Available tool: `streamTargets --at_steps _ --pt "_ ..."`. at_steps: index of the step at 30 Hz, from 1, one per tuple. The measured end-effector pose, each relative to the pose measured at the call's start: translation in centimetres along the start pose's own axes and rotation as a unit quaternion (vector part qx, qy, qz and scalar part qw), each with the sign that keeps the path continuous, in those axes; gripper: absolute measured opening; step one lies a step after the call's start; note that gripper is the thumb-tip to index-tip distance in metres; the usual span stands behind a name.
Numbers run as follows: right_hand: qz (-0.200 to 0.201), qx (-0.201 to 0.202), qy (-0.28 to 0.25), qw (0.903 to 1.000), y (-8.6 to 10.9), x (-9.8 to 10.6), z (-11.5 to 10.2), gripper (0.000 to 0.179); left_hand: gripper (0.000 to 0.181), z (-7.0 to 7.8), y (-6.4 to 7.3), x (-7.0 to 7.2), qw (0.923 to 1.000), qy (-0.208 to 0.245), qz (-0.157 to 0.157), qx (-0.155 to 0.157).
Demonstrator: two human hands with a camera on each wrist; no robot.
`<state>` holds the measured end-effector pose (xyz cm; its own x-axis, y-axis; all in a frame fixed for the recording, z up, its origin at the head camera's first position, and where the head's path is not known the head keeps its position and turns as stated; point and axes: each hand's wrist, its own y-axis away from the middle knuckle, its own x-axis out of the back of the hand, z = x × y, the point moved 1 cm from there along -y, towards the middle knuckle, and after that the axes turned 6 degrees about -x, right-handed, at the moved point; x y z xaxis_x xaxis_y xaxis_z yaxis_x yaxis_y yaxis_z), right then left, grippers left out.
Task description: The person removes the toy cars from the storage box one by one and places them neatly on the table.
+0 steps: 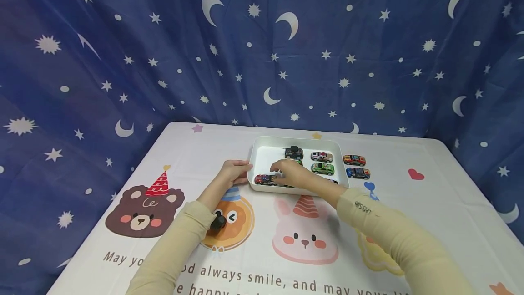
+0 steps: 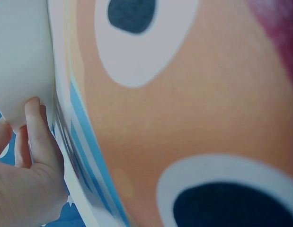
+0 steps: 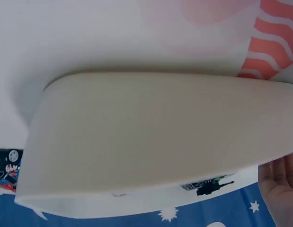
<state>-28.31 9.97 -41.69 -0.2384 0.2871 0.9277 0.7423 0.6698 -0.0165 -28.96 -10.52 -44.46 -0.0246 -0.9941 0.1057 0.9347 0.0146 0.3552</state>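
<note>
A white rectangular tray [image 1: 262,145] holds several small toy cars. My left hand [image 1: 233,172] holds the tray's left end near the front corner; in the left wrist view its fingers and thumb bend round the outside wall. Over the tray, my right hand [image 1: 291,173] reaches down beside a red toy car [image 1: 264,180], its thumb near the car's right end and a gap between thumb and forefinger. A dark toy tank [image 1: 293,152], a white car [image 1: 321,156] and a green car [image 1: 323,169] stand farther back and right. My right hand partly hides other cars.
Outside the tray's right wall stand an orange-red car [image 1: 354,160] and a blue-black car [image 1: 358,173]. A small black object [image 1: 218,221] shows beside my left sleeve. The tablecloth [image 1: 442,222] has printed animals and lettering; a blue star-and-moon curtain [image 1: 262,49] hangs behind.
</note>
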Motion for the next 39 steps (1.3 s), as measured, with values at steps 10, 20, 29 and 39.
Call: streamTargets --at_steps 10,20,29,39 --pt "0.018 -0.043 -0.022 0.9987 -0.7 -1.2 -1.0 0.034 0.039 0.0 0.0 0.0 0.9999 -0.013 0.000 0.002" --pt "0.032 -0.081 -0.057 0.9946 -1.3 -1.9 -1.3 0.033 0.038 0.0 0.0 -0.1 0.9999 -0.009 0.002 0.004" --pt "0.045 -0.091 -0.053 0.9934 -1.7 -2.3 -1.4 0.027 0.038 0.0 -0.1 0.0 1.0000 -0.001 -0.001 0.004" --pt "0.041 -0.116 -0.068 0.9901 -1.7 -2.2 -1.7 0.024 0.037 0.1 0.1 0.1 1.0000 0.001 -0.006 0.003"
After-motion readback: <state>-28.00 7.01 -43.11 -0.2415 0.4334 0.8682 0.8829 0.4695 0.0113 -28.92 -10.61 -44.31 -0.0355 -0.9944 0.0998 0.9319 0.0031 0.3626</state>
